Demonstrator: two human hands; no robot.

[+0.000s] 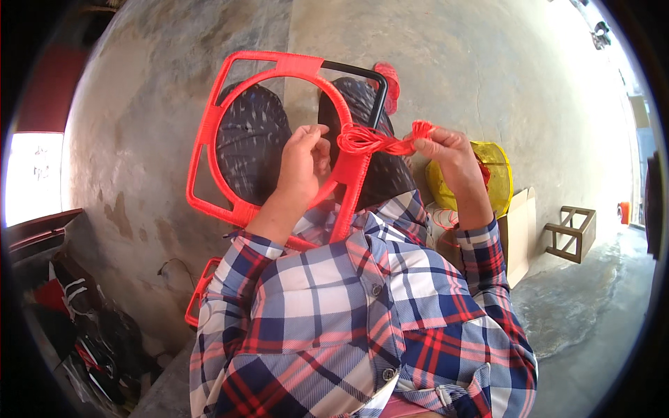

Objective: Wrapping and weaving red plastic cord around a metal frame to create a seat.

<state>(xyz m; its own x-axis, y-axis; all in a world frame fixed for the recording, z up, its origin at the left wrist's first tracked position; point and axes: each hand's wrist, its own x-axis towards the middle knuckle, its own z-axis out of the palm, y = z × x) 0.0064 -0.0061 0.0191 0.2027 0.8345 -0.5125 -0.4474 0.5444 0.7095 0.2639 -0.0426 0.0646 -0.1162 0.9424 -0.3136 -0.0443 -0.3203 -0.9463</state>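
A square frame with a round inner ring (200, 164) lies across my lap, mostly wound in red cord. Its far right corner is bare black tube (378, 94). In my right hand (449, 150), right of the frame, the fingers pinch one end of a looped bundle of red cord (373, 141). The bundle's other end lies against the ring's right side. My left hand (304, 164) is over the ring's opening, with curled fingers and the thumb side close to the ring. Whatever its fingers hold, if anything, cannot be made out.
Right of my legs stands a yellow round container (500, 177) beside a cardboard piece (521, 233). A small wooden stool (573, 233) is farther right. Another red-wrapped piece (197, 296) is by my left elbow. A red shoe (388, 87) shows beyond my knees. Dark clutter (97, 320) fills the lower left.
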